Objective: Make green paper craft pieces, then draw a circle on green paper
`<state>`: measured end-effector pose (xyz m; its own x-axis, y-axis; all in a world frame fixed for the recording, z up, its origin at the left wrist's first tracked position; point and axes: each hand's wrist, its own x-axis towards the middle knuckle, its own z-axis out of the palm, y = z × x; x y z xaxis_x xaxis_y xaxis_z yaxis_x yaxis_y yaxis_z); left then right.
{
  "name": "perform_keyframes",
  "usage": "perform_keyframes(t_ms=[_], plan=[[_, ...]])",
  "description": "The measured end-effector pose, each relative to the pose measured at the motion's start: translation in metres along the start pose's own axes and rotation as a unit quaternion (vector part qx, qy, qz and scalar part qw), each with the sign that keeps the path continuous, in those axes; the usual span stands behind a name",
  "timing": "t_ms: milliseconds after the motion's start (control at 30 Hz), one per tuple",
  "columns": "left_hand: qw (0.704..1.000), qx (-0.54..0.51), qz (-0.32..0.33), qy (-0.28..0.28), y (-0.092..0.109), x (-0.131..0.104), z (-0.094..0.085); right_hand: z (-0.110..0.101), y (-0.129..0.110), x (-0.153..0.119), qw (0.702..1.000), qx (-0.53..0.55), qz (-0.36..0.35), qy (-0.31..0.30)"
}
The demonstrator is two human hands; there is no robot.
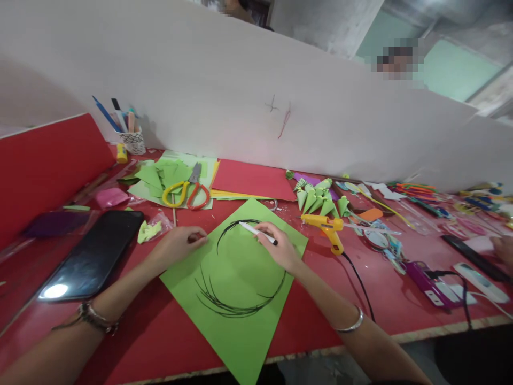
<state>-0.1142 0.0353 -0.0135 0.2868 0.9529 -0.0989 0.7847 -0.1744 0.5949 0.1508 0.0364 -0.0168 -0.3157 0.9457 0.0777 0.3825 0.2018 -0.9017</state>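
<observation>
A sheet of green paper (240, 267) lies turned like a diamond on the red table, its near corner hanging past the front edge. Black curved strokes form a rough, broken circle on it. My right hand (279, 246) is closed around a white marker (249, 229) with a black end, its tip on the upper arc of the strokes. At the paper's left edge rests my left hand (182, 245), fingers loosely bent with a gap to the thumb, and nothing shows in it.
Left of the paper lies a black phone (96, 251). Behind are scissors (188, 188), red sheets (254, 179) and small green paper cones (318, 198). A yellow glue gun (328, 227) trails its cord on the right, near a purple power strip (428, 286). Another person's hand (503, 248) shows at far right.
</observation>
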Motion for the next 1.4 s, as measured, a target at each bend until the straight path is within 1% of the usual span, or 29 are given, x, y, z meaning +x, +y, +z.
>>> perform_keyframes(t_ms=[67,133,300,433,533,633,700,767,833,900,967,1000,1033,1067,1167,1200,1233,1300,1400], plan=[[1.0,-0.028,-0.004,0.012,-0.002,0.001,0.0,0.001,0.002,0.0,1.0,0.004,0.001,0.008],[0.999,-0.03,-0.006,0.009,-0.004,0.001,-0.002,0.002,0.002,0.0,1.0,0.004,0.003,0.009],[0.999,0.012,-0.029,-0.018,-0.006,-0.001,-0.002,0.004,0.001,-0.001,1.0,-0.011,0.007,-0.002],[0.997,0.069,-0.03,-0.004,-0.001,-0.004,-0.001,0.006,0.003,-0.001,1.0,-0.031,0.003,-0.002],[0.996,0.086,-0.032,-0.004,0.002,-0.005,-0.001,0.007,0.002,-0.002,0.999,-0.036,-0.005,-0.024],[0.995,0.094,-0.037,-0.006,0.003,-0.005,-0.001,0.008,-0.002,-0.003,0.998,-0.028,-0.017,-0.062],[0.994,0.097,-0.041,-0.005,0.002,-0.005,-0.001,0.009,-0.007,-0.004,0.994,-0.029,-0.024,-0.1],[0.995,0.092,-0.038,-0.008,0.002,-0.004,0.0,0.008,-0.012,-0.006,0.988,-0.032,-0.028,-0.15],[0.995,0.091,-0.034,-0.01,0.001,-0.004,0.0,0.006,-0.016,-0.007,0.976,-0.016,-0.024,-0.214],[0.995,0.095,-0.033,-0.01,0.001,-0.003,0.0,0.002,-0.017,-0.008,0.961,0.023,-0.005,-0.277],[0.995,0.098,-0.033,-0.008,0.0,-0.003,-0.001,-0.002,-0.015,-0.008,0.947,0.067,0.021,-0.315],[0.995,0.099,-0.031,-0.008,0.0,-0.003,-0.001,-0.004,-0.012,-0.007,0.946,0.082,0.033,-0.312],[0.994,0.101,-0.029,-0.008,0.0,-0.003,-0.001,-0.005,-0.01,-0.006,0.951,0.089,0.041,-0.292],[0.994,0.102,-0.026,-0.008,0.0,-0.003,-0.001,-0.006,-0.008,-0.005,0.961,0.091,0.047,-0.257],[0.995,0.102,-0.02,-0.009,-0.001,-0.003,-0.001,-0.002,-0.002,-0.002,0.989,0.083,0.043,-0.117],[0.995,0.102,-0.02,-0.008,-0.001,-0.003,-0.001,0.0,-0.001,0.0,0.993,0.075,0.038,-0.083],[0.994,0.102,-0.021,-0.007,-0.001,-0.003,-0.001,0.002,-0.001,0.0,0.995,0.064,0.034,-0.062],[0.994,0.103,-0.022,-0.01,-0.001,-0.003,0.0,0.006,0.0,0.001,0.998,0.033,0.023,-0.045],[0.994,0.103,-0.023,-0.01,-0.002,-0.003,0.0,0.01,-0.002,-0.001,0.999,-0.014,0.001,-0.041]])
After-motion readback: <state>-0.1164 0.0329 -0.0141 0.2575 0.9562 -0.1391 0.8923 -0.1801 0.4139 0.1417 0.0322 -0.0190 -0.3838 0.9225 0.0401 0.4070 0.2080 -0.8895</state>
